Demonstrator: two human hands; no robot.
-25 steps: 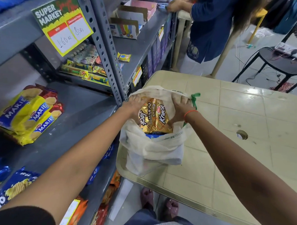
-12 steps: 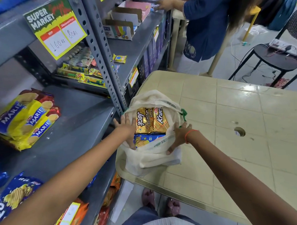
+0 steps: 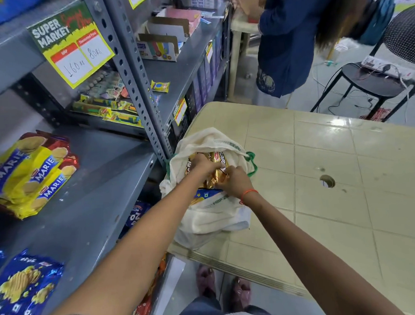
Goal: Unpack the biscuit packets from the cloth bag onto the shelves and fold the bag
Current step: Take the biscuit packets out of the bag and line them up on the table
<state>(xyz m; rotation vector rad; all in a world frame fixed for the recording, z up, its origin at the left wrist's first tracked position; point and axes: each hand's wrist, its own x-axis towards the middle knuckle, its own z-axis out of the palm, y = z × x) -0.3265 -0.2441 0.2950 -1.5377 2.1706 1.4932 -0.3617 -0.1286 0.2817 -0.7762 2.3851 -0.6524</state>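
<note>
A cream cloth bag (image 3: 211, 214) with green trim lies open on the near left corner of the beige table (image 3: 321, 166). Inside it show gold biscuit packets (image 3: 215, 178) over a blue packet (image 3: 204, 195). My left hand (image 3: 205, 165) reaches into the bag's mouth and grips the gold packets from the left. My right hand (image 3: 233, 182) grips the same gold packets from the right. On the grey shelf (image 3: 96, 186) to the left lie yellow Marie packets (image 3: 29, 174) and, nearer, blue packets (image 3: 24, 286).
A perforated steel upright (image 3: 137, 89) stands between shelf and table. Small boxes and sweets fill the further shelves. A person in blue (image 3: 287, 39) stands beyond the table. A black chair (image 3: 374, 78) with cables is at the far right. My feet (image 3: 221, 290) show below.
Both hands left the bag's rim and moved into its mouth, closing on the gold packets. The camera view shifted slightly.
</note>
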